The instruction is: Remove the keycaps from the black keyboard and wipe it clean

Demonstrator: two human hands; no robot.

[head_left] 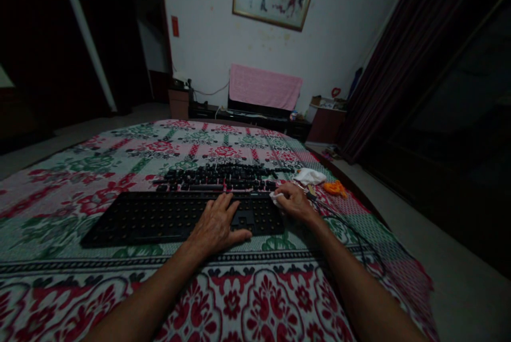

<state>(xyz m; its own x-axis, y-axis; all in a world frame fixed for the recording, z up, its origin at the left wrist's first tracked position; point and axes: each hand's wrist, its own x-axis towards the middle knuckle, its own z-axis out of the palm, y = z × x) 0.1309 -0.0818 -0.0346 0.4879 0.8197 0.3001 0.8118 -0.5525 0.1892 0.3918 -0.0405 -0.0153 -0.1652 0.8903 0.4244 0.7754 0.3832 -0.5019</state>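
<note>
A black keyboard (159, 217) with its keycaps off lies on the patterned bed cover, rows of small key posts showing. My left hand (217, 225) rests flat on it right of the middle, fingers spread and thumb pointing right. At the keyboard's upper right end, my right hand (294, 202) is closed on a small white tissue (276, 199), which touches the keyboard there. Just beyond the keyboard lie many loose black keycaps (223, 174) in a wide heap.
Beyond my right hand lie a crumpled white tissue (310, 176) and an orange cloth (334, 188). A black cable (361, 241) curls over the cover (263, 304) on the right. Against the far wall, a pink towel (263, 86) drapes a screen on a low cabinet.
</note>
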